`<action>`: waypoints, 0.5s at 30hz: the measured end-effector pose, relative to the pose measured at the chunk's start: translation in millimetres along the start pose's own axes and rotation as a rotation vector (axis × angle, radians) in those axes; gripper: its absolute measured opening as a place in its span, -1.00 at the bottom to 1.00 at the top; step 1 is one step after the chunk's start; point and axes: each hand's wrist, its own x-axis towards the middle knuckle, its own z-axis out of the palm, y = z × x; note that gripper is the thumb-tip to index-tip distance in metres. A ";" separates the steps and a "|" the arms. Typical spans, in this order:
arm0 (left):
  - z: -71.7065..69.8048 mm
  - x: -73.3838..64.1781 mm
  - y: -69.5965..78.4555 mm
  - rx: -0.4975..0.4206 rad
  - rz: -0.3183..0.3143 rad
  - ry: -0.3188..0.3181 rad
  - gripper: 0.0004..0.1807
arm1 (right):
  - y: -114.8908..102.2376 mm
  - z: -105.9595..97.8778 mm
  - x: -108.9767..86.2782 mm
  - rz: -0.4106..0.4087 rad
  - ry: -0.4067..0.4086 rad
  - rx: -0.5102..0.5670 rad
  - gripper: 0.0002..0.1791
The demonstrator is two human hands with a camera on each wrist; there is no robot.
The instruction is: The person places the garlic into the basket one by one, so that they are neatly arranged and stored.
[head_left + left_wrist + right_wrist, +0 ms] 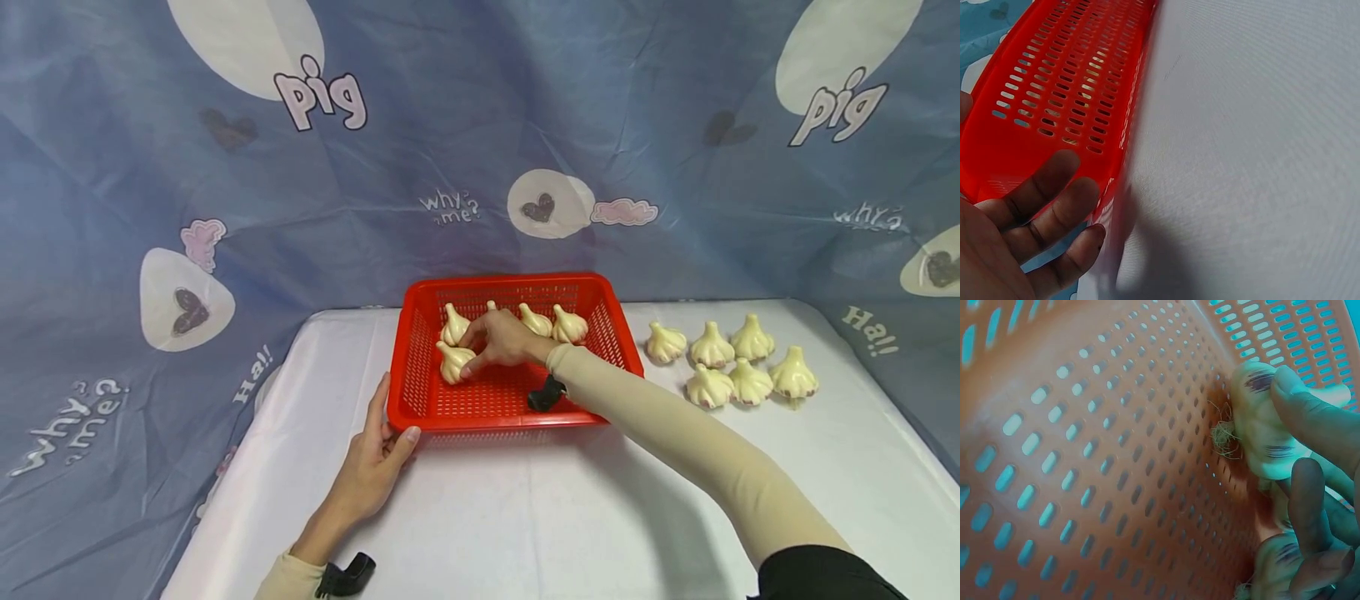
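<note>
A red plastic basket point(517, 421) with slotted walls stands on the table. In it my right hand point(506, 337) holds a garlic bulb point(452, 365) near the left wall, thumb on one side and fingers on the other. The right wrist view shows the thumb pressed on this held bulb point(1257, 425), its root tuft facing the basket floor. My left hand point(371, 471) holds the basket's front left corner between thumb and fingers; in the left wrist view several fingers point(1054, 206) spread beside the corner. More garlic bulbs point(570, 325) lie along the basket's back wall, one partly hidden by my right hand.
Several garlic bulbs point(731, 383) stand in two loose rows on the white tablecloth point(495, 525), right of the basket. A blue printed cloth point(420, 142) hangs behind the table. My right forearm point(675, 425) crosses over the basket's front right corner.
</note>
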 end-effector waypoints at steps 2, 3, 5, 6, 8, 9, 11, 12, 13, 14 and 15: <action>0.0 0.1 -0.6 -0.001 0.005 -0.002 -0.03 | 0.6 0.6 0.3 0.006 -0.001 0.001 -0.51; 0.1 0.1 -0.6 -0.002 0.008 -0.003 -0.03 | 0.6 0.9 0.4 0.010 -0.003 0.001 -0.51; 0.2 -0.1 -1.3 -0.001 0.019 -0.004 -0.02 | 1.1 1.2 0.6 0.013 -0.008 0.003 -0.51; 0.2 -0.3 -1.6 -0.001 0.020 -0.004 -0.02 | 1.1 1.4 0.7 0.011 -0.010 0.001 -0.52; 0.3 0.0 -2.1 -0.001 0.019 -0.004 -0.02 | 1.7 1.2 0.5 0.000 -0.012 0.001 -0.53; 0.3 0.1 -2.3 -0.001 0.017 -0.004 -0.02 | 1.5 1.0 0.3 -0.005 -0.012 0.002 -0.54; 0.1 0.4 -1.9 -0.001 0.009 -0.004 -0.03 | 1.5 0.9 0.1 -0.020 -0.007 -0.009 -0.55; -0.1 0.4 -1.5 -0.003 0.004 -0.004 -0.03 | 1.4 0.9 -0.1 -0.025 -0.004 -0.013 -0.54; -0.2 0.3 -1.2 -0.004 0.003 -0.004 -0.03 | 0.9 0.9 -0.4 -0.029 -0.002 -0.017 -0.54; -0.4 0.3 -0.7 -0.007 0.003 -0.004 -0.04 | 0.7 1.0 -0.5 -0.032 -0.001 -0.023 -0.53; -0.6 0.2 -0.1 -0.009 0.005 -0.006 -0.04 | 0.3 1.0 -0.7 -0.034 0.000 -0.029 -0.52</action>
